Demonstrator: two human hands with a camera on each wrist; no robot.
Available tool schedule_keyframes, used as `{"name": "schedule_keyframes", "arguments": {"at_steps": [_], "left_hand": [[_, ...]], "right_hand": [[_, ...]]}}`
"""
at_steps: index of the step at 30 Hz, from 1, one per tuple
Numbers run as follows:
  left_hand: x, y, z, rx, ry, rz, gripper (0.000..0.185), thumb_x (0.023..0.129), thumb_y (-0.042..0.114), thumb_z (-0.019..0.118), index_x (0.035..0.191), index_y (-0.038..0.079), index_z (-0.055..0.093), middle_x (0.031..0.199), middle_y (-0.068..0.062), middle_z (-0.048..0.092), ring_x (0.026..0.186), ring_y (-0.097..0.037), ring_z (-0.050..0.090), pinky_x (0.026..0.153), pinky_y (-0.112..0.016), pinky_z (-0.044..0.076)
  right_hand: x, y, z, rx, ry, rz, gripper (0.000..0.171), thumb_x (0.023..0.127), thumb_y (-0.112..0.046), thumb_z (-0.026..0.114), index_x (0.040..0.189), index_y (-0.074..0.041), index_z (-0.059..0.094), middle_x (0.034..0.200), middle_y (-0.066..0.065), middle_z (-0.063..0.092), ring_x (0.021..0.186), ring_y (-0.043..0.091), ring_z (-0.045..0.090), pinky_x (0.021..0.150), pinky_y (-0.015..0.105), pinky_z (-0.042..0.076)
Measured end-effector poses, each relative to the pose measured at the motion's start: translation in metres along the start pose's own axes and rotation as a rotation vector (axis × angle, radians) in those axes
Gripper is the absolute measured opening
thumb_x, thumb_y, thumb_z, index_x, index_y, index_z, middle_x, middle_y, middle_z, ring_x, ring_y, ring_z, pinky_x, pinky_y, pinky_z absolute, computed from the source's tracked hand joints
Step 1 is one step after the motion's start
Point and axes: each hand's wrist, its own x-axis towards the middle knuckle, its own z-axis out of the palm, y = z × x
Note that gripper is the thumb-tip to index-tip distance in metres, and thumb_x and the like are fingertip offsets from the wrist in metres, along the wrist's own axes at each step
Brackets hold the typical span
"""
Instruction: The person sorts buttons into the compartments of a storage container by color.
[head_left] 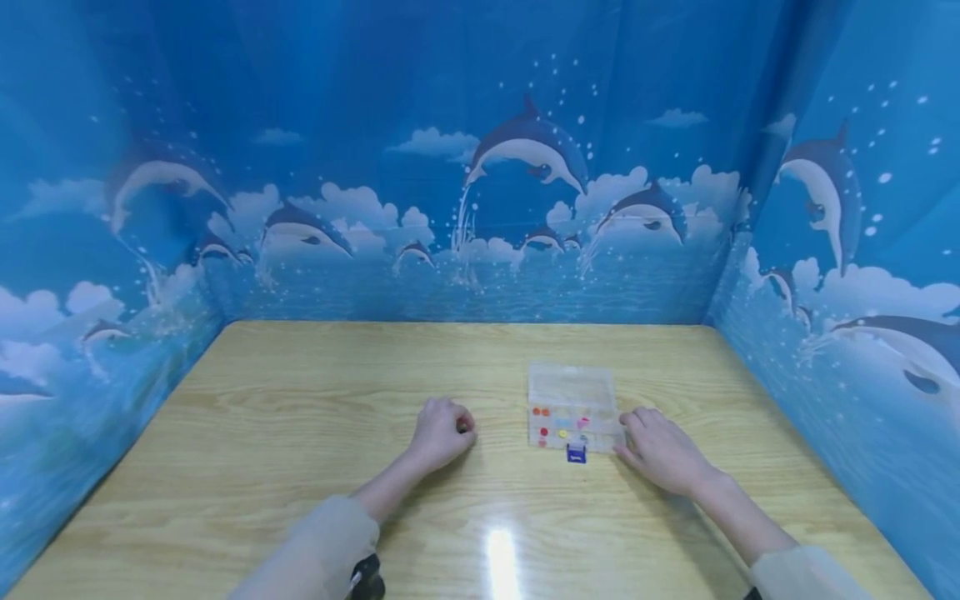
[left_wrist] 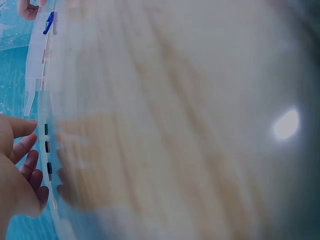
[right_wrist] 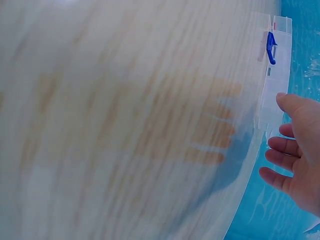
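Observation:
A clear plastic compartment box (head_left: 555, 443) lies on the table with its transparent lid (head_left: 572, 385) tipped back and a blue latch (head_left: 576, 454) at its front. Small red, orange, yellow and pink pieces sit in its compartments. My right hand (head_left: 663, 450) rests at the box's right end, thumb by the front corner, other fingers loosely bent in the right wrist view. To the box's left, my left hand (head_left: 442, 433) is cupped low over the table. Several small dark pieces (left_wrist: 47, 146) lie just beyond its loosely bent fingertips in the left wrist view.
The light wood-grain table (head_left: 322, 383) reaches back to a blue dolphin-print curtain (head_left: 465, 208) that surrounds it on the back and both sides. A bright light reflection (head_left: 502, 562) shows near the front of the tabletop.

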Motion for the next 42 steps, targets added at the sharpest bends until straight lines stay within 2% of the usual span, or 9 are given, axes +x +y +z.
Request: {"name": "schedule_keyframes", "arguments": {"at_steps": [17,25,36,42], "left_hand": [[0.002,0.0022,0.0027,0.028,-0.061,-0.048,0.005,0.074,0.013,0.072,0.077,0.013,0.067,0.08,0.003,0.053,0.081,-0.019,0.042,0.076,-0.036,0.034],[0.0038,0.0039,0.0034,0.046,-0.059,-0.06,0.005,0.074,0.012,0.072,0.075,0.013,0.067,0.078,0.003,0.053,0.081,-0.019,0.043,0.076,-0.036,0.034],[0.0058,0.0028,0.0007,0.026,-0.07,-0.069,0.005,0.075,0.011,0.071,0.071,0.012,0.067,0.08,0.002,0.054,0.08,-0.019,0.044,0.077,-0.036,0.035],[0.0072,0.0041,-0.002,-0.015,-0.065,-0.071,0.005,0.08,0.011,0.067,0.077,0.008,0.068,0.081,0.001,0.052,0.081,-0.019,0.043,0.077,-0.036,0.035]], "right_hand": [[0.0,0.0012,-0.0002,-0.008,-0.008,-0.001,0.039,0.082,-0.024,0.068,0.104,0.007,0.056,0.095,0.015,0.056,0.087,0.029,0.055,0.074,0.042,0.048],[0.0004,0.0019,-0.0007,0.0,-0.015,0.006,0.039,0.083,-0.024,0.068,0.105,0.006,0.056,0.096,0.015,0.056,0.088,0.029,0.055,0.074,0.042,0.048],[-0.0015,0.0034,-0.0001,-0.01,-0.016,0.005,0.038,0.083,-0.025,0.067,0.102,0.007,0.058,0.089,0.011,0.053,0.079,0.024,0.052,0.065,0.037,0.047],[-0.003,0.0038,0.0012,-0.009,-0.008,0.007,0.038,0.083,-0.024,0.067,0.103,0.006,0.057,0.092,0.012,0.054,0.083,0.026,0.053,0.067,0.038,0.047]]}}
